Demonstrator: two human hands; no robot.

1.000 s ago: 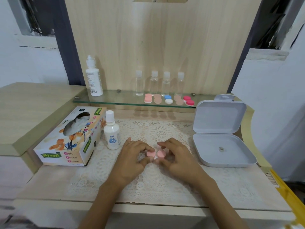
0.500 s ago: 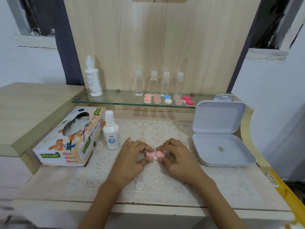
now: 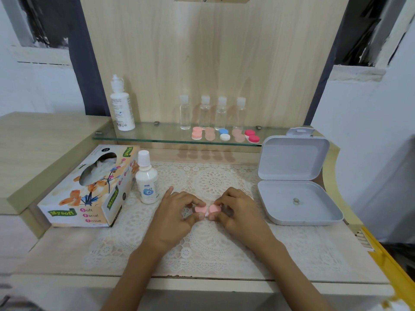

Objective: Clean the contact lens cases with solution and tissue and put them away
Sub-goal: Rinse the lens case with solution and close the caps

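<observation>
Unscrewing the pink lens case

Our left hand [image 3: 177, 212] and right hand [image 3: 238, 212] each pinch one cap of the pink lens case [image 3: 206, 209]; we should steady it against the lace mat [image 3: 215, 180] while twisting.

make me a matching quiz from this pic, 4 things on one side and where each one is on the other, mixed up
Things:
1. tissue box
2. tall white bottle
3. grey box
4. pink lens case

Places:
A. left end of the glass shelf
B. open, at the right of the lace mat
C. held between the left hand and the right hand
D. left of the small white bottle

Pairs: 1-D, 2-A, 3-B, 4-C
</observation>
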